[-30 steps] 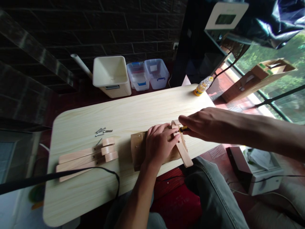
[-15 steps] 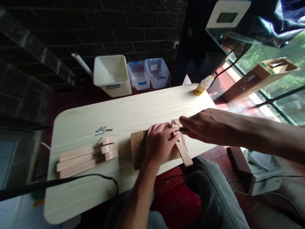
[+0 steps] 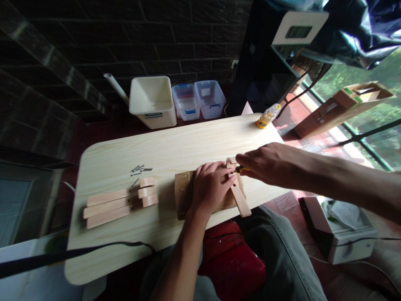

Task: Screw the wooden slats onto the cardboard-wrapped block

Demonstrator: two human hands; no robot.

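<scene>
A brown block-like piece (image 3: pixel 183 190) lies at the table's front edge, with a curved-ended wooden strip (image 3: pixel 239 198) across its right end. My left hand (image 3: pixel 210 184) rests on the brown piece, thumb and forefinger reaching the strip near a screw. My right hand (image 3: pixel 255 163) is closed round a yellow-and-black screwdriver (image 3: pixel 241 169), its tip at the strip's upper part. Three more curved-ended wooden strips (image 3: pixel 109 205) lie side by side at the left, with several loose screws (image 3: pixel 140 169) behind them.
On the pale table (image 3: pixel 125 154), a clear bottle with a yellow base (image 3: pixel 268 116) stands at the back right. A black cable (image 3: pixel 119 244) crosses the front left. Beyond the table are a white bin (image 3: pixel 152 98) and two clear boxes (image 3: pixel 209 98).
The whole view has shifted slightly, so the table and bins appear a little further right. Both hands keep nearly the same places on the work, and the screwdriver handle shows slightly more yellow.
</scene>
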